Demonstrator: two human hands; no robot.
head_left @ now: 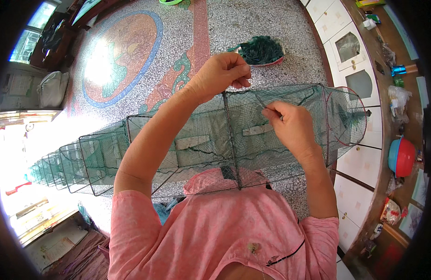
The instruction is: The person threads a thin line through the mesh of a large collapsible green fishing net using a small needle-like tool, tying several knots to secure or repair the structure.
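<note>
A long green mesh net trap (192, 135) with dark square frames stretches sideways over my lap, a red ring (363, 128) at its right end. My left hand (230, 70) is raised just above one upright frame bar (229, 128), fingers curled and pinched; what they hold, if anything, is too small to make out. My right hand (290, 123) is closed around a thin stick-like tool (259, 99) against the mesh, a little below and right of my left hand.
A red-rimmed container of dark green netting (262, 49) lies on the patterned floor ahead, a green basin (170, 2) farther off. White cabinets (353, 163) run along the right, with red and blue basins (404, 156) on the counter. A white sack (54, 86) stands at left.
</note>
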